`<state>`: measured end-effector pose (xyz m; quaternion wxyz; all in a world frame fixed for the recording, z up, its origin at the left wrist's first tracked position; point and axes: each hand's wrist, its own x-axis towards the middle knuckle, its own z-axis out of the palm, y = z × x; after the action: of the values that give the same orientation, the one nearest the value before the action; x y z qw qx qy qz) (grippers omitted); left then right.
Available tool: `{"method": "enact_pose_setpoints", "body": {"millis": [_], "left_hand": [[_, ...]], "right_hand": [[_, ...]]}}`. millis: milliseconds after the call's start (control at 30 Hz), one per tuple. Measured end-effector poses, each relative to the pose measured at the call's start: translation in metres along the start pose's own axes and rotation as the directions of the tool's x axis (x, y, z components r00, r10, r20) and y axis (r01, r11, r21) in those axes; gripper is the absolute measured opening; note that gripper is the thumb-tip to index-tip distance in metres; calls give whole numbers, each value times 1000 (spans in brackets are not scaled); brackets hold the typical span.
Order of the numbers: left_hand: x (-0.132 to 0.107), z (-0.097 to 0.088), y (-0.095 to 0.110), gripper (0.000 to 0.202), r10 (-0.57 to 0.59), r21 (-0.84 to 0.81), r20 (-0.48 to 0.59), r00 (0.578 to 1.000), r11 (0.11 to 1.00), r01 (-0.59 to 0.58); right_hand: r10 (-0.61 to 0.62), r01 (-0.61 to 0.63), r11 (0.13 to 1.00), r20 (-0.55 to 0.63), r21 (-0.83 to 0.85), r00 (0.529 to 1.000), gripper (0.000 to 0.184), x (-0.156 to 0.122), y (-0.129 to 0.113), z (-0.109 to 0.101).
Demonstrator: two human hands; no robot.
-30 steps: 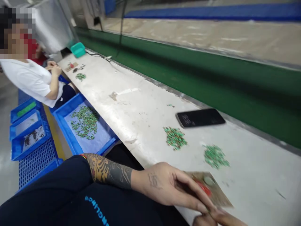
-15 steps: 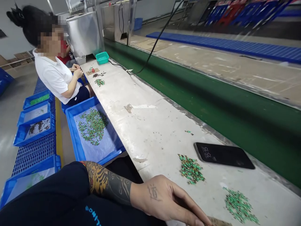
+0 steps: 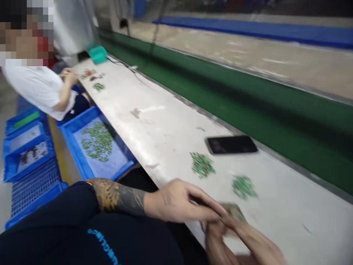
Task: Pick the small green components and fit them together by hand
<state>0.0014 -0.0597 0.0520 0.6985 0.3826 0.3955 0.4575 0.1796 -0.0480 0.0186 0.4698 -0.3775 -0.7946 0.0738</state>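
My left hand (image 3: pixel 180 201), at the end of a tattooed forearm, reaches over the table's near edge with thumb and fingers pinched together. Its fingertips meet those of my right hand (image 3: pixel 245 241), which is closed too. Whatever lies between them is too small and blurred to make out. Just behind the fingertips a small grey-brown board (image 3: pixel 237 210) rests on the table, partly covered by my hands. Beyond it lie a pile of small green pieces (image 3: pixel 244 187) and a pile of small green and brown pieces (image 3: pixel 202 165).
A black phone (image 3: pixel 232 144) lies near the far edge of the white table (image 3: pixel 171 125). A blue tray (image 3: pixel 72 145) of small green pieces stands left of the table. At the far left sits a co-worker (image 3: pixel 35 88), near a teal basket (image 3: pixel 98 54). A green belt (image 3: pixel 220 95) runs behind.
The camera view has shifted, so the table's things appear farther left and higher. My right hand has come into view, its fingertips against my left's. More of the small board shows.
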Motion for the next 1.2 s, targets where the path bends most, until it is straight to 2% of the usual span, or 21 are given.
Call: {"method": "enact_pose_setpoints", "body": {"millis": [67, 133, 167, 267, 567, 700, 800, 967, 1100, 1200], "left_hand": [[0, 7, 5, 26, 21, -2, -17, 1000, 1000, -21], [3, 12, 7, 13, 49, -37, -65, 997, 998, -51], [5, 14, 7, 11, 57, -35, -59, 997, 998, -59], [8, 20, 4, 9, 59, -48, -37, 998, 997, -61], [8, 40, -8, 12, 35, -106, -36, 999, 994, -38], [10, 45, -9, 11, 62, -53, -37, 997, 997, -64], [11, 48, -8, 9, 82, 11, -79, 994, 997, -81], [12, 55, -1, 9, 46, 95, -139, 989, 995, -33], [15, 57, 2, 10, -7, 154, -157, 988, 988, 32], [18, 57, -2, 8, -18, 176, -179, 984, 983, 50]], "right_hand": [[-34, 20, 990, -99, -140, 995, 32, 9, -24, -5], [-31, 11, 988, -126, -153, 992, 28, 15, -36, -4], [-28, 0, 988, -180, -153, 983, 27, 17, -38, -3], [-45, 4, 985, -240, -170, 970, 24, 15, -36, -6], [-68, 3, 981, -324, -196, 944, 25, 2, -31, -22], [-70, 0, 977, -324, -212, 944, 25, 0, -28, -26], [-83, 7, 973, -320, -232, 944, 24, -2, -26, -29], [-151, 55, 959, -335, -280, 930, 24, -10, -19, -29], [-189, 110, 947, -246, -302, 951, 16, -17, -10, -32], [-202, 144, 942, -170, -302, 965, 18, -21, -5, -39]]}}
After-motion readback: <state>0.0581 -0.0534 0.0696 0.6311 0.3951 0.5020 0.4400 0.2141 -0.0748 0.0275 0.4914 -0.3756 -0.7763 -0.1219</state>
